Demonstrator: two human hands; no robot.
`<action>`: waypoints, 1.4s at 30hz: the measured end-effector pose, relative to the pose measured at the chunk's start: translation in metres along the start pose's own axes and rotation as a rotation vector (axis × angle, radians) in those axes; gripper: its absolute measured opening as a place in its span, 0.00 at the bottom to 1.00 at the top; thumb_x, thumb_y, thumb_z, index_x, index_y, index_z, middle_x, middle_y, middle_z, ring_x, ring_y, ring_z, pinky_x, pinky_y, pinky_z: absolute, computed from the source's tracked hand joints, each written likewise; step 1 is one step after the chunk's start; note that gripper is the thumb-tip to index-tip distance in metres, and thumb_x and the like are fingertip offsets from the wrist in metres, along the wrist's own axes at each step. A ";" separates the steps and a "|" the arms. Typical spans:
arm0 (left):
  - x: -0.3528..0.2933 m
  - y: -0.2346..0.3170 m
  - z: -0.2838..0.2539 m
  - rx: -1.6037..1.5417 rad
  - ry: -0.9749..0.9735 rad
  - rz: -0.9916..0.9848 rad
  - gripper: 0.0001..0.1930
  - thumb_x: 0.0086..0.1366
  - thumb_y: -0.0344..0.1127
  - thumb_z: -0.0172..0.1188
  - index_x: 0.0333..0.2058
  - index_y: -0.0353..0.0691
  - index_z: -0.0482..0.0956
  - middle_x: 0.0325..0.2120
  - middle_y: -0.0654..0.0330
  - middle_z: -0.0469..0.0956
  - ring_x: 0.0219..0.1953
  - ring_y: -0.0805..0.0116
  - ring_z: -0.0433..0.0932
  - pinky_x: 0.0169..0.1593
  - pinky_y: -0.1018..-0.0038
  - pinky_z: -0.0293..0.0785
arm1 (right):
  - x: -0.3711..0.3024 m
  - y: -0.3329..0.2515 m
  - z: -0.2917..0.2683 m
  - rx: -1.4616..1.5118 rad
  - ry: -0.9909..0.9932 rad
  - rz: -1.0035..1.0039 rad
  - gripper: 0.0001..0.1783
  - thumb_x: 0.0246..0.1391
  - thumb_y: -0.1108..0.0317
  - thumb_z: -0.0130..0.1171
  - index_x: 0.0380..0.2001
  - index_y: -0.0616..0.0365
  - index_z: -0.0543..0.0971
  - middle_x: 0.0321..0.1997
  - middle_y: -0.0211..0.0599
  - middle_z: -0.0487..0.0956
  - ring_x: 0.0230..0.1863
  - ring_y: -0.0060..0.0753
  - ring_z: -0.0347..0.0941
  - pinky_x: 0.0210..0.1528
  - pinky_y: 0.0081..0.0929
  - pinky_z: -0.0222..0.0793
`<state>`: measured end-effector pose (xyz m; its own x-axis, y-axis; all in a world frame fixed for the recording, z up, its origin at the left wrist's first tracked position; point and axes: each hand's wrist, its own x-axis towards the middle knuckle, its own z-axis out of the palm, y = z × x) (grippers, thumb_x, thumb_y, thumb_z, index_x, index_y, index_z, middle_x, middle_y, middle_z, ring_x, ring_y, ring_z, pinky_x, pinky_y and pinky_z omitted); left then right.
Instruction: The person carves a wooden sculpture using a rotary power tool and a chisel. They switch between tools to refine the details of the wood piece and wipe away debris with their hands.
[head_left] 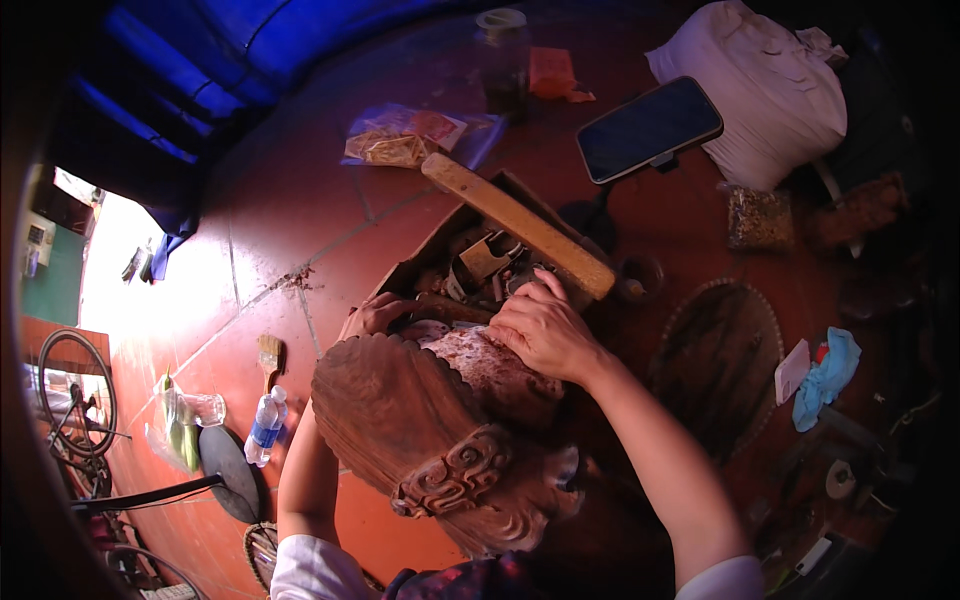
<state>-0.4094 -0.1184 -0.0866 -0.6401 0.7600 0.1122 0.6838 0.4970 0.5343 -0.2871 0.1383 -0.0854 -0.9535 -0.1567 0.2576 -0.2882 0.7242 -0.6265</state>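
Note:
A large carved brown wooden piece (385, 400), with a scalloped edge and curling relief, stands close in front of me. Behind its scalloped edge lies a pale surface mottled with reddish brown (490, 365). My right hand (545, 325) rests over that mottled surface, fingers spread and bent, the index reaching toward an open box (400, 275) of small tools and parts. At the box's near left corner is my left hand (370, 318); its fingertips are hidden, so its grip does not show. A long yellowish wooden bar (520, 225) lies slanted across the box.
A phone (650, 130) on a stand is beyond the box, beside a white sack (755, 90). Plastic bags (425, 135) and a jar (502, 65) stand farther off. Left are a brush (270, 355) and a water bottle (265, 428); right, an oval wooden panel (718, 365) and blue cloth (828, 378).

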 end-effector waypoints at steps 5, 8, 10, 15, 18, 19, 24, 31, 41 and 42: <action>-0.036 -0.027 -0.005 0.517 -0.156 -0.167 0.13 0.59 0.47 0.52 0.39 0.56 0.81 0.40 0.61 0.73 0.47 0.65 0.68 0.50 0.65 0.63 | 0.005 -0.002 0.000 -0.027 -0.018 -0.044 0.15 0.56 0.55 0.54 0.38 0.51 0.82 0.34 0.30 0.79 0.46 0.35 0.70 0.66 0.46 0.45; -0.043 -0.019 -0.013 0.434 0.068 -0.240 0.09 0.56 0.43 0.53 0.31 0.46 0.77 0.38 0.61 0.71 0.47 0.61 0.66 0.51 0.62 0.59 | 0.010 -0.011 -0.002 -0.124 -0.074 -0.063 0.17 0.53 0.55 0.57 0.43 0.49 0.81 0.38 0.30 0.79 0.48 0.34 0.70 0.67 0.47 0.43; -0.060 0.004 -0.028 0.218 0.343 -0.121 0.15 0.55 0.41 0.58 0.40 0.40 0.75 0.46 0.59 0.73 0.51 0.57 0.67 0.56 0.59 0.60 | 0.009 -0.009 -0.003 -0.136 -0.099 -0.044 0.16 0.53 0.56 0.57 0.43 0.50 0.81 0.39 0.29 0.80 0.48 0.34 0.70 0.67 0.46 0.43; -0.158 0.032 0.006 0.029 0.185 -0.248 0.15 0.52 0.32 0.54 0.39 0.34 0.76 0.46 0.51 0.71 0.50 0.59 0.70 0.51 0.61 0.62 | 0.014 -0.025 -0.003 -0.142 -0.147 -0.032 0.21 0.52 0.67 0.56 0.52 0.45 0.77 0.41 0.29 0.79 0.48 0.32 0.70 0.66 0.43 0.44; -0.163 0.067 0.031 -0.055 0.487 -0.322 0.16 0.51 0.36 0.55 0.38 0.34 0.75 0.45 0.48 0.70 0.50 0.56 0.69 0.48 0.61 0.61 | 0.011 -0.013 -0.001 -0.134 -0.194 -0.023 0.10 0.51 0.70 0.54 0.37 0.55 0.80 0.43 0.29 0.79 0.51 0.34 0.69 0.68 0.43 0.42; -0.163 0.074 0.038 -0.019 0.512 -0.345 0.16 0.50 0.37 0.55 0.37 0.34 0.75 0.46 0.48 0.70 0.50 0.55 0.68 0.48 0.61 0.60 | 0.012 -0.017 -0.004 -0.127 -0.219 -0.030 0.11 0.50 0.67 0.54 0.37 0.57 0.80 0.43 0.31 0.79 0.51 0.35 0.68 0.68 0.43 0.42; -0.154 0.084 0.043 -0.084 0.668 -0.424 0.20 0.49 0.41 0.57 0.40 0.37 0.71 0.37 0.54 0.68 0.46 0.57 0.68 0.47 0.63 0.57 | 0.004 0.002 0.000 0.100 -0.119 0.124 0.14 0.51 0.64 0.52 0.38 0.59 0.79 0.41 0.39 0.79 0.48 0.39 0.70 0.63 0.37 0.50; -0.152 0.081 0.044 -0.066 0.631 -0.427 0.23 0.48 0.42 0.58 0.42 0.37 0.71 0.37 0.54 0.69 0.46 0.57 0.68 0.48 0.63 0.57 | 0.055 -0.050 -0.003 0.649 -0.387 0.639 0.17 0.59 0.67 0.46 0.47 0.62 0.76 0.43 0.32 0.79 0.45 0.21 0.70 0.50 0.24 0.66; -0.151 0.077 0.043 -0.040 0.556 -0.398 0.25 0.43 0.42 0.63 0.41 0.37 0.74 0.42 0.52 0.70 0.46 0.54 0.66 0.45 0.60 0.54 | 0.073 -0.055 0.017 -0.142 -0.527 0.424 0.13 0.50 0.59 0.54 0.36 0.52 0.79 0.37 0.53 0.79 0.44 0.55 0.75 0.43 0.47 0.69; -0.156 0.071 0.048 0.013 0.526 -0.381 0.24 0.44 0.43 0.63 0.41 0.37 0.74 0.42 0.53 0.70 0.46 0.55 0.65 0.45 0.60 0.54 | 0.074 -0.042 0.027 -0.203 -0.504 0.414 0.11 0.49 0.63 0.56 0.36 0.53 0.78 0.37 0.53 0.79 0.44 0.55 0.75 0.43 0.47 0.69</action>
<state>-0.2438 -0.1817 -0.1058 -0.9225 0.2249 0.3138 0.3772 0.6987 0.6080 -0.3476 0.0777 -0.0597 -0.9203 -0.0975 -0.3788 0.0849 0.8956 -0.4367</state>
